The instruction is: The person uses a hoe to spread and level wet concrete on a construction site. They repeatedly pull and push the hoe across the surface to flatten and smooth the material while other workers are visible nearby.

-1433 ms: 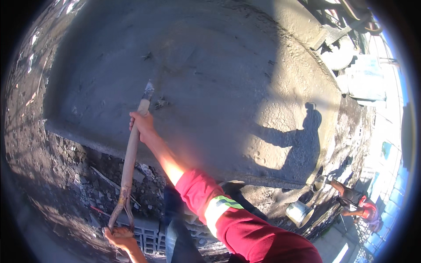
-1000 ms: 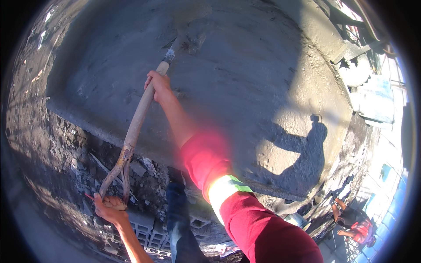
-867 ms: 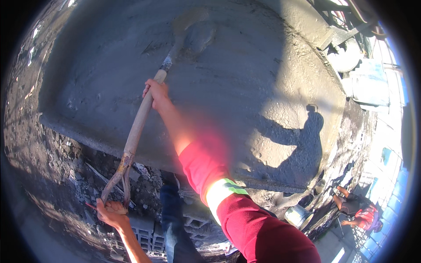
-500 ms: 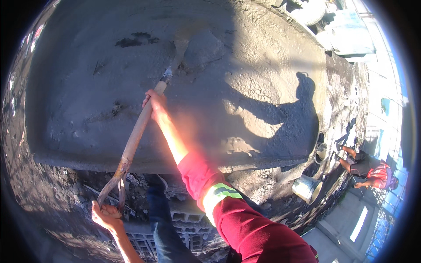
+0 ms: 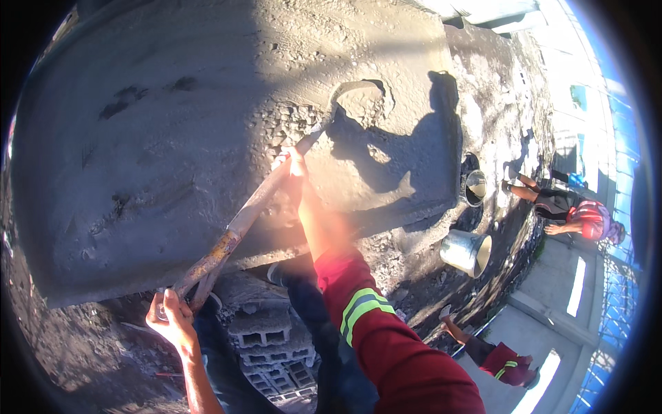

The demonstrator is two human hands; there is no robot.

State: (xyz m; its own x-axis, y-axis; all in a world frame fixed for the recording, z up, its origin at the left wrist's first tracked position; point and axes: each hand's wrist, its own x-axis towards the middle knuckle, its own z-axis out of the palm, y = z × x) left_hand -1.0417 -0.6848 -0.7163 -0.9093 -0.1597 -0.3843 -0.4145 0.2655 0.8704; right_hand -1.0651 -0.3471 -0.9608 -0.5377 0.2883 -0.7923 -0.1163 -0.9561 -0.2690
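A shovel (image 5: 256,204) with a worn wooden shaft and a forked handle end lies slantwise over a wide, shallow trough (image 5: 114,293) of wet grey mortar (image 5: 172,131). My left hand (image 5: 174,323) is closed round the grip at the near end, just outside the trough's front edge. Farther up, my right hand (image 5: 295,164) wraps the shaft close to the metal socket. The blade end sits in the sunlit mortar, beside a lumpy patch and a curved ridge; mortar covers most of the blade. My shadow falls over the mortar on the right.
Two buckets, a pale one (image 5: 466,252) and a smaller one (image 5: 475,188), stand right of the trough. Hollow concrete blocks (image 5: 265,337) lie by my legs. One person (image 5: 586,219) is at the far right, another (image 5: 507,362) at the lower right, near a concrete ledge (image 5: 552,321).
The shovel's blade end has moved right, from shaded mortar into the sunlit part, my right hand going with it. The view has shifted, and a second person now shows at the lower right.
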